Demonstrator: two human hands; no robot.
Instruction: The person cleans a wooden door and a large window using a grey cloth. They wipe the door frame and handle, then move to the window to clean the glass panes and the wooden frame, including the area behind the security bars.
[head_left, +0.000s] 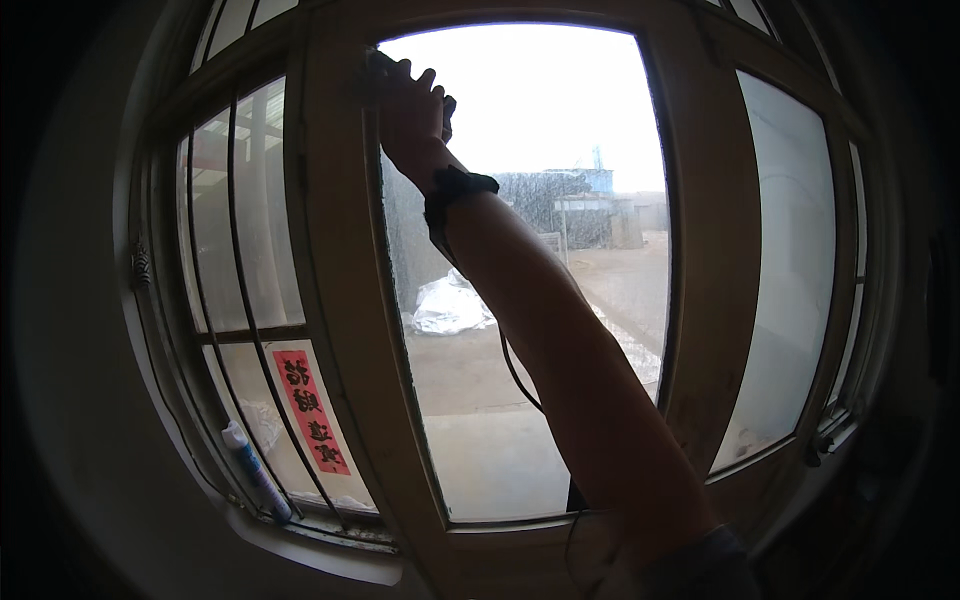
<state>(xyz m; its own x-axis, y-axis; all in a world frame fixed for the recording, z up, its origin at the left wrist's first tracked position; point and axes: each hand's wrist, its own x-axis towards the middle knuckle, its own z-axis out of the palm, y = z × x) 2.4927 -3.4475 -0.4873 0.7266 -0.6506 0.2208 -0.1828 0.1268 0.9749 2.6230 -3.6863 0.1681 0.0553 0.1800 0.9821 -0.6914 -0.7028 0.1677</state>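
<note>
My right hand (412, 112) reaches up to the top left part of a tall glass pane (480, 450) set in a wooden frame (337, 225). Its fingers are curled around a dark object (449, 118), which shows on both sides of the hand; it is too dark to tell what it is. The hand is close to the upper left edge of the pane, and whether it touches the glass cannot be told. A black band (459, 187) is on the wrist, and a thin black cable (517, 375) hangs behind the forearm. My left hand is out of view.
To the left, thin upright bars (238, 225) cross a window. A spray can (255, 472) with a white cap leans at its sill, near a red paper strip (311, 412) bearing writing. Another pane (795, 300) is at right. Outside lies a white sheet-like heap (454, 304).
</note>
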